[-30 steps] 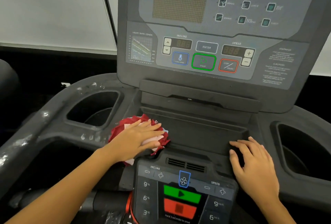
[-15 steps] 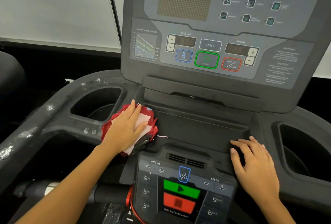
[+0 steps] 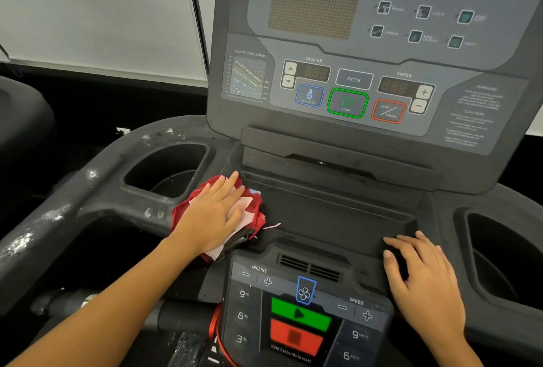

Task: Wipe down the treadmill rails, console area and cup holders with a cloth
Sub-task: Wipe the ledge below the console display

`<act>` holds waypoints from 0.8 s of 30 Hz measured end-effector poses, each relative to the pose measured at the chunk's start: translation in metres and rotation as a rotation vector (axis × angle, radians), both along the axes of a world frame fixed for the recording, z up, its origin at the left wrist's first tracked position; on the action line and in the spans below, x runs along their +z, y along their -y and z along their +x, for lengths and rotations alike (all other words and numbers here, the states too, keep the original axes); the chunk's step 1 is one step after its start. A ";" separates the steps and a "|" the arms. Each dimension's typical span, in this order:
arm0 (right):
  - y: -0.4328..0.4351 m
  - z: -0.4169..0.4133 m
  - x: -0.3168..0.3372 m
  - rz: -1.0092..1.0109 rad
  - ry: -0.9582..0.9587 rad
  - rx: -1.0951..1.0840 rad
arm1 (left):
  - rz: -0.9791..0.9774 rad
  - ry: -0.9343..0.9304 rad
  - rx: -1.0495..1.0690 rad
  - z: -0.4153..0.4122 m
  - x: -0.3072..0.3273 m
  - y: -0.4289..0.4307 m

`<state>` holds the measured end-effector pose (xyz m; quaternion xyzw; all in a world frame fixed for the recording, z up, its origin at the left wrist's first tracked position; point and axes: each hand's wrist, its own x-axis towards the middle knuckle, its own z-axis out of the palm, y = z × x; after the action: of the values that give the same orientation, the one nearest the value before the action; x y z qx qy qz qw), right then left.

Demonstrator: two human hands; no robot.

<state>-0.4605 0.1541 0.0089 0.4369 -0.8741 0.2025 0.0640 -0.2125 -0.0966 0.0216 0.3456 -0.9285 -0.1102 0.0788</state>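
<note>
A crumpled red and pink cloth [image 3: 252, 214] lies at the left end of the treadmill's recessed console tray [image 3: 338, 214]. My left hand [image 3: 214, 214] presses flat on the cloth with straight fingers pointing up and right, beside the left cup holder [image 3: 167, 169]. My right hand [image 3: 423, 275] rests flat on the tray's right front edge, next to the right cup holder [image 3: 499, 255], holding nothing. The upright console panel [image 3: 352, 81] with its buttons stands behind the tray. The left rail [image 3: 58, 208] carries white smears.
A lower control pad [image 3: 299, 316] with green and red buttons sits at the front centre between my arms. A red safety cord [image 3: 216, 334] hangs at its left. A white wall and dark floor lie beyond the left rail.
My left hand has slid the cloth leftward and slightly back, from the tray's middle-left toward the left cup holder. My right hand has stayed in place.
</note>
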 end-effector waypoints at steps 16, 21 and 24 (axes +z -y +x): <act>0.000 0.001 0.001 -0.007 0.005 -0.005 | 0.025 0.081 0.203 -0.032 0.000 0.017; 0.001 0.002 0.001 -0.019 0.015 -0.003 | -0.014 0.019 0.211 -0.022 0.001 0.001; 0.001 0.001 0.000 -0.017 0.020 0.012 | -0.063 -0.010 0.198 -0.004 -0.007 -0.012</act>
<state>-0.4598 0.1534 0.0091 0.4393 -0.8704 0.2149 0.0579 -0.2166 -0.0842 0.0148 0.4324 -0.8925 -0.0746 0.1048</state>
